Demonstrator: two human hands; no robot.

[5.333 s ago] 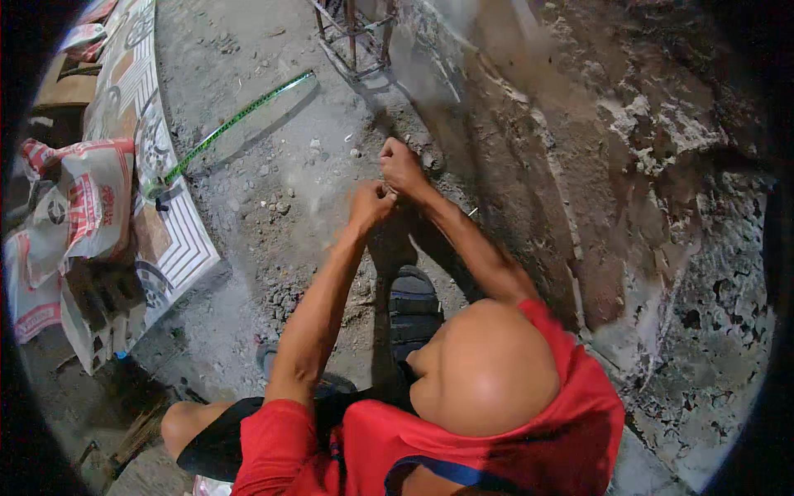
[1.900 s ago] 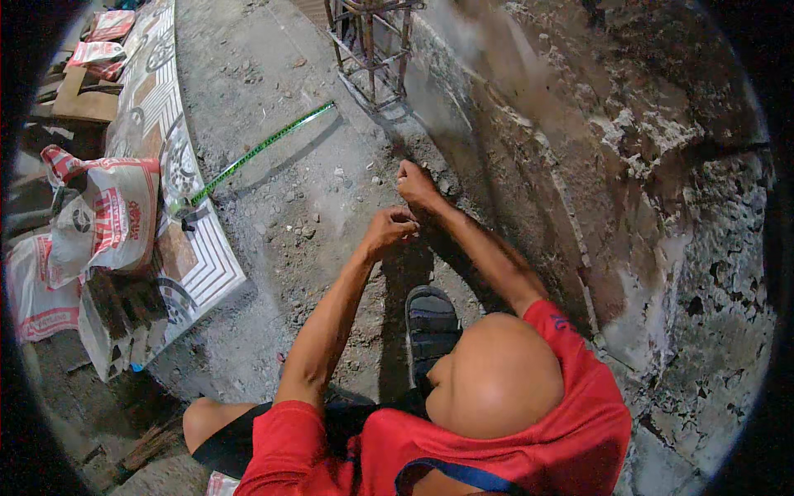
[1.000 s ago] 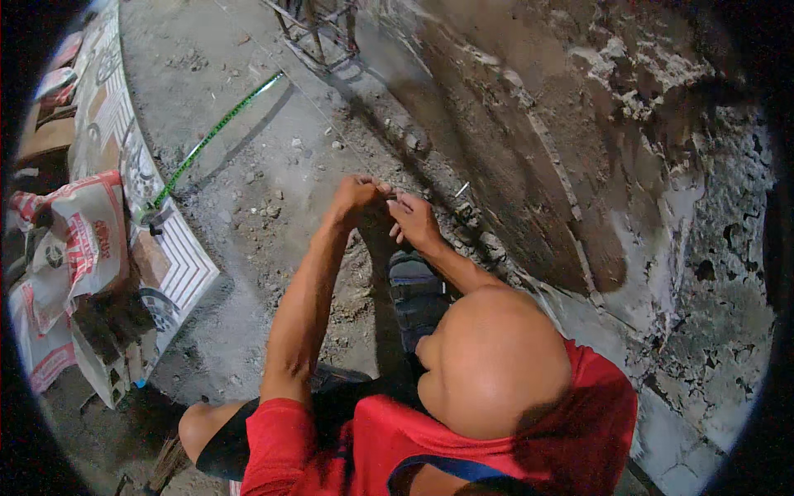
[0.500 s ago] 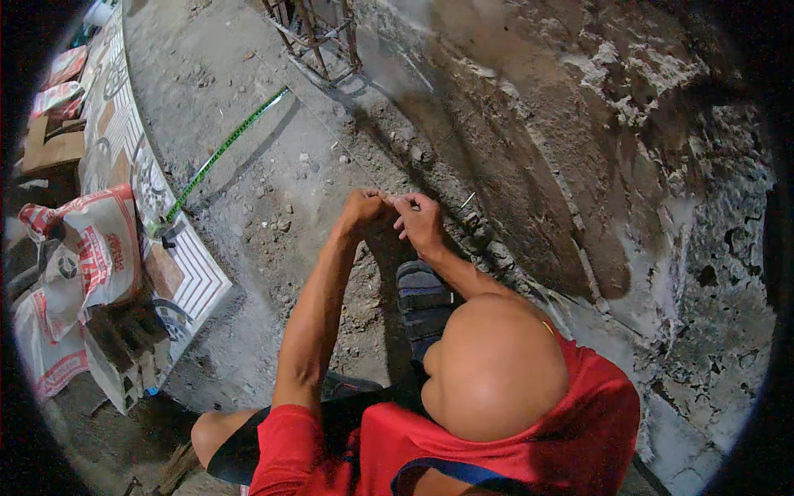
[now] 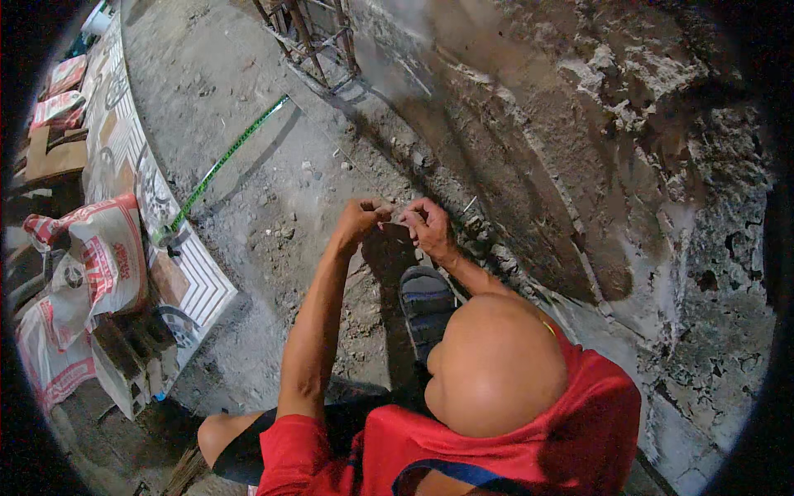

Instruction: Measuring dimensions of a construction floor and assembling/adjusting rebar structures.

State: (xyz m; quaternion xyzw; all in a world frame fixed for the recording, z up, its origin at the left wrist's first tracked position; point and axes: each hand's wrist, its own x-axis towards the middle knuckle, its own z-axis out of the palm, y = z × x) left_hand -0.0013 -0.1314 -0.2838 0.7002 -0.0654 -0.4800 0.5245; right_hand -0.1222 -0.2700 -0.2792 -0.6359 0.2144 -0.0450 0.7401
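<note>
My left hand [image 5: 361, 219] and my right hand [image 5: 428, 225] are close together over the dusty ground, with a small gap between their fingertips. Each has its thumb and fingers pinched. Whatever lies between them is too thin or small to make out. A faint thin line, possibly string, crosses the ground from the rebar column toward my hands. Below my right hand is my foot in a dark strapped sandal [image 5: 426, 302]. Left of my hands, a green measuring tape [image 5: 227, 157] stretches out from its case at the edge of a patterned panel.
A rebar column cage [image 5: 318, 45] stands at the far side. Along the right rises a rough, stained wall [image 5: 538, 165], with rubble at its foot. At left, red-and-white sacks [image 5: 107, 252] and cardboard [image 5: 58, 157] lie beside the patterned panel [image 5: 198, 273].
My hands have drawn slightly apart, the right one moving a little to the right. The view has shifted slightly. The measuring tape remains stretched out.
</note>
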